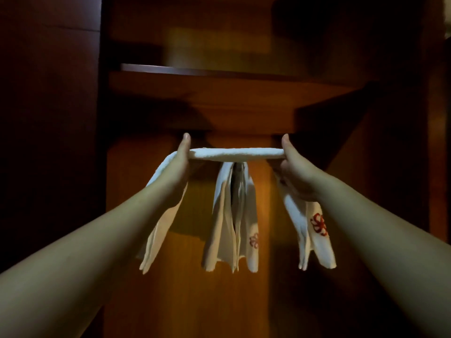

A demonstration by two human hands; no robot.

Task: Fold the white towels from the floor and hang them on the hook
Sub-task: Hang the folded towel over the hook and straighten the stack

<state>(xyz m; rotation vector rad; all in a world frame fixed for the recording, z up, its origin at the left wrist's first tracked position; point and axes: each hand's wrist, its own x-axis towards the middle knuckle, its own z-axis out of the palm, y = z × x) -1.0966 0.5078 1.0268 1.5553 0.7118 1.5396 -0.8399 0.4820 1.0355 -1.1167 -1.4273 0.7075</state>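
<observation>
Both hands, left hand [181, 158] and right hand [291, 164], grip the stretched towel [236, 154]; hung towels [231, 223] at six o'clock, shelf [202, 71] at twelve.

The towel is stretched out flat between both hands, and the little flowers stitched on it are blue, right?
Not quite. The head view shows the towel stretched between the left hand and the right hand, but the stitched flowers are red, not blue.
</observation>
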